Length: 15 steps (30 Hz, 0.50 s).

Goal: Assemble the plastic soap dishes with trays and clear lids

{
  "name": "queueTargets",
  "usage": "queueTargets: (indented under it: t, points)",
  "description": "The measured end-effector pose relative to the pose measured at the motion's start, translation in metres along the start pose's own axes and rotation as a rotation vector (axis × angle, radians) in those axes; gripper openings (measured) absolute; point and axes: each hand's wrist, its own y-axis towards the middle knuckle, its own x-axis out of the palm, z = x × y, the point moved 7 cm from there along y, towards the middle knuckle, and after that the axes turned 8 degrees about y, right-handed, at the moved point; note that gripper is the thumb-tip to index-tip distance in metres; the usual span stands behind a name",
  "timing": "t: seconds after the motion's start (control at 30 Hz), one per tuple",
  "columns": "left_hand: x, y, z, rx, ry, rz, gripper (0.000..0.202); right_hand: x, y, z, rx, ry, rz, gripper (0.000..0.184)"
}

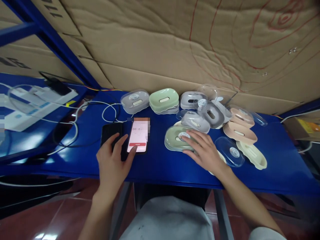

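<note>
My left hand (113,159) rests on the blue table (160,166) with fingers spread, one fingertip touching the lit screen of a phone (138,135) near its red button. A second, dark phone (110,133) lies just left of it, partly under my fingers. My right hand (203,150) lies flat and open on a green soap box with a clear lid (175,138). Around it lie several soap boxes: grey (135,100), green (164,99), grey (197,121), pink (239,132) and cream (252,155), plus a loose clear lid (230,151).
White cables (110,113) loop across the table behind the phones. A white power strip (37,103) with a black plug sits at the far left. Cardboard sheets (200,43) line the back. A blue shelf beam (50,40) slants at upper left.
</note>
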Motion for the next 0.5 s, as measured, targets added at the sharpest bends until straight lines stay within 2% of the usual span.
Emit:
queueTargets:
  t: [0.1, 0.17, 0.33, 0.5]
  points:
    - [-0.001, 0.002, -0.007, 0.012, 0.015, 0.001, 0.048, -0.004, -0.003, -0.007, -0.03, -0.055, -0.042, 0.052]
    - [-0.003, 0.014, -0.012, 0.022, 0.013, 0.001, 0.049, -0.007, -0.005, -0.013, -0.058, -0.08, -0.072, 0.047]
    - [-0.002, 0.058, -0.031, -0.033, 0.047, -0.038, 0.06, -0.015, -0.01, -0.017, -0.045, -0.075, -0.143, 0.047]
    - [0.009, 0.101, -0.028, 0.016, 0.076, -0.138, 0.059, -0.022, -0.014, -0.009, -0.002, 0.012, -0.184, 0.047]
